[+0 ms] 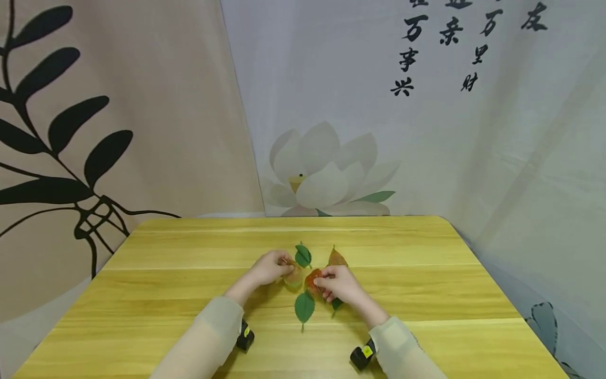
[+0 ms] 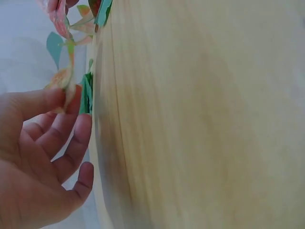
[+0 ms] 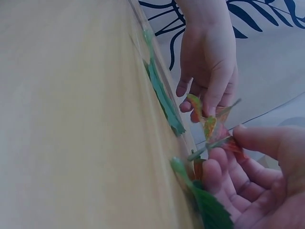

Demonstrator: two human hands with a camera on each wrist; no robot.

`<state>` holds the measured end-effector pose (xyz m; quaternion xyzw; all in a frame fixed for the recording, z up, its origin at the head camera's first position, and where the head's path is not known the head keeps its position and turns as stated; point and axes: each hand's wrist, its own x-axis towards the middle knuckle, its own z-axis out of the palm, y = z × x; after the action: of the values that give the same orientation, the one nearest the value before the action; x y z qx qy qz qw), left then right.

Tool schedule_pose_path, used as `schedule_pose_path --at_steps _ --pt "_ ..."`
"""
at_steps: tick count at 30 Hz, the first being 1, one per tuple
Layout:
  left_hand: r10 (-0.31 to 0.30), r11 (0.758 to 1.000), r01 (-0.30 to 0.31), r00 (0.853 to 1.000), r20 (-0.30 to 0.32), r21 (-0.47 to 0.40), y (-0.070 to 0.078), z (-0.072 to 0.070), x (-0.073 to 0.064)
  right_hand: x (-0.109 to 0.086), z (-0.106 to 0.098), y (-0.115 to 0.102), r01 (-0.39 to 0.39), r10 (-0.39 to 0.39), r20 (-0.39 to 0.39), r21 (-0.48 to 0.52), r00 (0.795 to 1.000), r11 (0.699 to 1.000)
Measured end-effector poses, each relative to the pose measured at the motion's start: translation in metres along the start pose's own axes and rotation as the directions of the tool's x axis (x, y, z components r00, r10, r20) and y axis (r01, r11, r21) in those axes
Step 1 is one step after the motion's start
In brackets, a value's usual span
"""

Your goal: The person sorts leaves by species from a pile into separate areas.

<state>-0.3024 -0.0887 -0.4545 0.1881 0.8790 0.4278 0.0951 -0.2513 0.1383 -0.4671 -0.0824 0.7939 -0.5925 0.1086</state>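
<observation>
My left hand point(image 1: 269, 268) pinches a yellow-orange leaf point(image 1: 294, 277) between thumb and fingers, its other fingers loosely bent in the left wrist view. Close by on the right, my right hand point(image 1: 342, 285) holds a red leaf point(image 1: 311, 281) between thumb and fingertips; its stem point(image 3: 219, 142) shows in the right wrist view. Both held leaves are raised off the table, side by side. A green leaf point(image 1: 303, 256) lies just beyond them, and another green leaf point(image 1: 304, 307) lies nearer the body. Behind the right hand is an orange-brown leaf point(image 1: 337, 258). Under that hand a third green leaf point(image 1: 336, 303) is partly hidden.
The wood-grain table point(image 1: 165, 295) has rounded far corners. Behind it hang printed cloths, one with a pale lotus point(image 1: 326, 173) and dark lettering, the other with black leaves point(image 1: 78, 121). Black devices with yellow marks point(image 1: 362, 355) sit at both wrists.
</observation>
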Motion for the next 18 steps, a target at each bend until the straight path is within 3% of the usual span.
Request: schedule_pose_path --at_steps 7,18 --pt "-0.033 0.998 0.031 0.999 -0.031 -0.057 0.0006 0.0013 0.0010 0.0008 -0.0009 -0.0010 -0.014 0.014 -0.007 0.018 1.000 1.000" --pt "0.010 0.995 -0.023 0.991 -0.130 -0.097 0.0062 0.0017 -0.0035 0.0007 0.0001 -0.0035 -0.029 0.029 0.001 0.074 1.000 0.997"
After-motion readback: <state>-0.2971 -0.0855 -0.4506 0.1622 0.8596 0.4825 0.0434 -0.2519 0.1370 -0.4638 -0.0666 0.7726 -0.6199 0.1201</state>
